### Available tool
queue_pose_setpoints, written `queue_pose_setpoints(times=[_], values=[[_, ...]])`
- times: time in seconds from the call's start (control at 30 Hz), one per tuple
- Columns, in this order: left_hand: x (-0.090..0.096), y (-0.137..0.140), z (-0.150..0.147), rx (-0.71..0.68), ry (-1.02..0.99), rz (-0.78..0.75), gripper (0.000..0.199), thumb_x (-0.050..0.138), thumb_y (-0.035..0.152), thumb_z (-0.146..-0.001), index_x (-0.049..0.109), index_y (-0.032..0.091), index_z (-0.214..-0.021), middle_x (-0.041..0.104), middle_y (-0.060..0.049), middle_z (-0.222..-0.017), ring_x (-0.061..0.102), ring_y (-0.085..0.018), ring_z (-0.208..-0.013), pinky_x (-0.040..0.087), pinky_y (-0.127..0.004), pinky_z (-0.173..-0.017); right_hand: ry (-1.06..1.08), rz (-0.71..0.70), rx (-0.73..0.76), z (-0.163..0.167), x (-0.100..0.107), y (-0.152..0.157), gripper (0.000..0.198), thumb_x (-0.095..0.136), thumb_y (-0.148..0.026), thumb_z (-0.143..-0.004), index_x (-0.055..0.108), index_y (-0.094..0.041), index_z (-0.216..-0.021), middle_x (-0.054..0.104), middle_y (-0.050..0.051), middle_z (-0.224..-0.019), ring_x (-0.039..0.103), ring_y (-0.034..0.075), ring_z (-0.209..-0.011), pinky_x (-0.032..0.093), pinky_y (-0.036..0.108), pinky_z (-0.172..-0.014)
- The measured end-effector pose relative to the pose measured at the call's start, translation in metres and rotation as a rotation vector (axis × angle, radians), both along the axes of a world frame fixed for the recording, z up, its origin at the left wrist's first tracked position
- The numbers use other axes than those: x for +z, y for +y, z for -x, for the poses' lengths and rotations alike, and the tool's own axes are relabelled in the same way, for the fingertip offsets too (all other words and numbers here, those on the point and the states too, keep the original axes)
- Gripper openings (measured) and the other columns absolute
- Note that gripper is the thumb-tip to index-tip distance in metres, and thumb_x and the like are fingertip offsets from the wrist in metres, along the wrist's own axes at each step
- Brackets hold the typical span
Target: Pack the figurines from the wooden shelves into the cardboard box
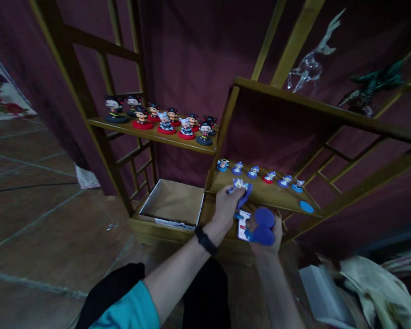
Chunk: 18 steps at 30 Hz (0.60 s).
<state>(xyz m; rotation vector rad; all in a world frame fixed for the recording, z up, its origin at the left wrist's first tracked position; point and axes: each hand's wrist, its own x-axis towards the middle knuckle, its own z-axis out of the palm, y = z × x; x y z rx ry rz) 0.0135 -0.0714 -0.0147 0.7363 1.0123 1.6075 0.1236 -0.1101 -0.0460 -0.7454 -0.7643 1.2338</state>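
My left hand point(225, 204), with a black band on its wrist, is closed on a small white-and-purple figurine point(239, 184). Its round purple base is tilted sideways in front of the lower right shelf. Lower and to the right, my right hand point(277, 233) is wrapped round figurines whose round purple bases point(264, 217) face up toward me; their bodies are mostly hidden. Beyond my hands, a row of small figurines point(254, 172) stands along the back of the shelf point(260, 187). A loose blue disc point(306, 207) lies near the shelf's right end.
An open cardboard box point(178, 201) sits low on the left. Several dark-haired figurines point(164, 123) stand on the upper left shelf. A glass deer-like ornament point(308, 68) and a dark green ornament point(373, 82) rest above right. A white card-like item point(243, 224) is beside my right hand.
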Motion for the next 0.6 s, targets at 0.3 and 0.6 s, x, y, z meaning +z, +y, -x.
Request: queue_pose_setpoints(times=[0.3,0.6], values=[[-0.116,-0.008,0.156,0.474,0.026,0.223,0.032,0.068,0.038,-0.059,0.063,0.013,-0.079,0.055,0.003,-0.056,0.048,-0.008,-0.049,0.037,-0.020,-0.048,-0.016,0.277,0.174,0.184,-0.077,0.000,0.015,0.062,-0.034,-0.066,0.059,-0.020,-0.069,0.060,-0.005,-0.063,0.054,0.012,-0.057,0.044,0.022,-0.054],[-0.189,0.054,0.205,0.487,-0.103,0.179,0.038,0.072,0.037,-0.055,0.060,0.013,-0.082,0.060,0.000,-0.067,0.052,-0.009,-0.054,0.043,-0.021,-0.055,-0.508,0.216,0.101,0.251,-0.148,0.112,0.025,0.048,-0.040,-0.070,0.060,-0.018,-0.072,0.062,-0.001,-0.061,0.055,0.015,-0.056,0.041,0.024,-0.052]])
